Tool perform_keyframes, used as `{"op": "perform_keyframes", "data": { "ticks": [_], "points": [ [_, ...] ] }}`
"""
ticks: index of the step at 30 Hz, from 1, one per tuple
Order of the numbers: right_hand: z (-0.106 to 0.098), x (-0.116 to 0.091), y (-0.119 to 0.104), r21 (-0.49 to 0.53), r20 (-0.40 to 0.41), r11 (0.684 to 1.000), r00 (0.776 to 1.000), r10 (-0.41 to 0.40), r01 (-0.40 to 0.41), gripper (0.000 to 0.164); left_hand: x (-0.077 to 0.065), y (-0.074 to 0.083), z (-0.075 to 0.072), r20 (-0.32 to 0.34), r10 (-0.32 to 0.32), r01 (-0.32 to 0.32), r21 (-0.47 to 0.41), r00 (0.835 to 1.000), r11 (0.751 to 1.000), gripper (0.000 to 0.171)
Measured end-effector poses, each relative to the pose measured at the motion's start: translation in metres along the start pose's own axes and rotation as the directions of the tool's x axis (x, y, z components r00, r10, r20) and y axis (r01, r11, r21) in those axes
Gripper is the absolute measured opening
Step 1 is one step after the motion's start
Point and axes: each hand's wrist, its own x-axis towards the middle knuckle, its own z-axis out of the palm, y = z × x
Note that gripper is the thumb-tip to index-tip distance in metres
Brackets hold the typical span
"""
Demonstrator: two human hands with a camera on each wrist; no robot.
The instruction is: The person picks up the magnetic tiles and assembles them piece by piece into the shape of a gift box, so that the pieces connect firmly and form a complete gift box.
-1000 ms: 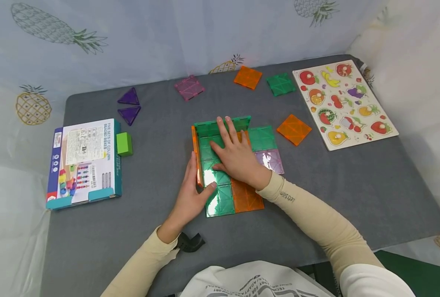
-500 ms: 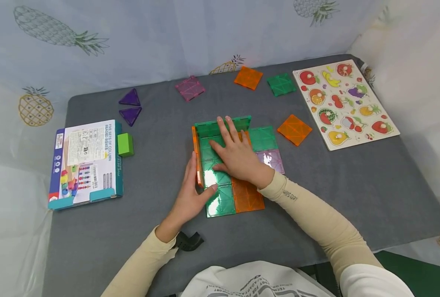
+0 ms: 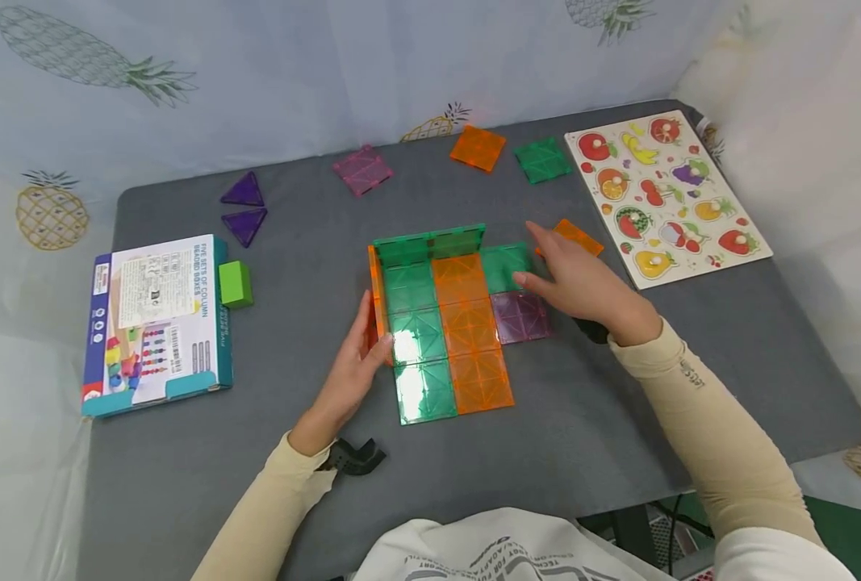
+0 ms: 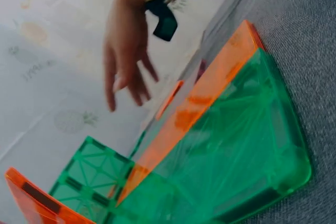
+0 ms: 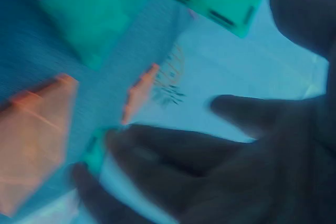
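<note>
In the head view, flat translucent square tiles lie in joined rows: green tiles (image 3: 424,391), orange tiles (image 3: 482,379), a purple tile (image 3: 520,316) and another green tile (image 3: 504,268). Green tiles (image 3: 430,243) stand upright along the far edge, orange tiles (image 3: 377,286) along the left edge. My left hand (image 3: 345,378) is beside this orange wall, fingers straight along its outer side, thumb tip overlapping its near end. My right hand (image 3: 583,278) hovers with fingers extended, partly covering a loose orange tile (image 3: 578,237); the left wrist view also shows this right hand (image 4: 126,45) above the tiles.
A pink tile (image 3: 363,170), an orange tile (image 3: 478,148) and a green tile (image 3: 542,160) lie at the back. Two purple triangles (image 3: 244,226), a green block (image 3: 236,284) and a box (image 3: 157,323) are left. A fruit puzzle board (image 3: 666,198) is right.
My right hand has lifted off the tile structure and moved right to the loose orange tile. My left hand has shifted slightly left, its thumb drawing off the green tiles towards the orange wall.
</note>
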Motion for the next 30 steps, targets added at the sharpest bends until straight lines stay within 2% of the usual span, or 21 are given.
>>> {"op": "perform_keyframes", "data": {
  "ticks": [2,5,7,10,14,18,20,22,24,26,27,28,30],
  "points": [
    [0.011,-0.009,0.004,-0.005,0.052,0.998,0.997,0.055,-0.055,0.083,0.004,-0.003,0.0,0.003,0.032,-0.031,-0.032,0.999,0.999,0.078],
    [0.032,-0.017,0.002,-0.011,0.079,0.995,0.992,0.102,-0.102,0.083,0.01,-0.007,0.0,0.01,0.071,-0.07,-0.047,0.997,0.996,0.095],
    [0.044,-0.018,-0.001,-0.002,0.064,0.993,0.991,0.12,-0.12,0.083,0.013,-0.008,0.0,0.0,0.082,-0.081,-0.043,0.997,0.996,0.105],
    [0.058,-0.018,-0.006,0.043,0.027,0.991,0.992,0.127,-0.128,0.083,0.015,-0.009,0.003,-0.023,0.091,-0.091,-0.022,0.996,0.996,0.108],
    [0.064,-0.019,-0.007,0.146,-0.042,0.98,0.989,0.14,-0.133,0.081,0.015,-0.012,0.008,-0.038,0.102,-0.103,-0.012,0.994,0.995,0.108],
    [0.061,-0.021,-0.004,0.312,-0.138,0.938,0.97,0.198,-0.147,0.075,0.015,-0.014,0.009,-0.044,0.117,-0.118,-0.019,0.992,0.993,0.106],
    [0.06,-0.021,-0.001,0.434,-0.201,0.891,0.949,0.241,-0.135,0.069,0.015,-0.014,0.009,-0.047,0.123,-0.124,-0.019,0.991,0.992,0.104],
    [0.06,-0.02,0.004,0.562,-0.244,0.821,0.927,0.286,-0.105,0.062,0.015,-0.014,0.009,-0.054,0.121,-0.122,-0.026,0.991,0.992,0.101],
    [0.061,-0.016,0.008,0.704,-0.244,0.707,0.911,0.331,-0.068,0.058,0.016,-0.013,0.008,-0.058,0.122,-0.123,-0.021,0.991,0.992,0.097],
    [0.063,-0.012,0.012,0.834,-0.193,0.55,0.911,0.365,-0.043,0.059,0.016,-0.013,0.007,-0.061,0.115,-0.116,-0.024,0.992,0.993,0.093],
    [0.064,-0.011,0.014,0.884,-0.158,0.466,0.918,0.365,-0.033,0.06,0.015,-0.013,0.007,-0.062,0.107,-0.109,-0.026,0.992,0.994,0.092],
    [0.066,-0.009,0.015,0.927,-0.129,0.376,0.929,0.346,-0.012,0.063,0.015,-0.014,0.006,-0.061,0.097,-0.099,-0.03,0.993,0.995,0.092],
    [0.071,-0.007,0.018,0.985,-0.076,0.168,0.965,0.25,0.034,0.069,0.014,-0.015,0.005,-0.061,0.075,-0.077,-0.038,0.995,0.996,0.091]
  ]
}}
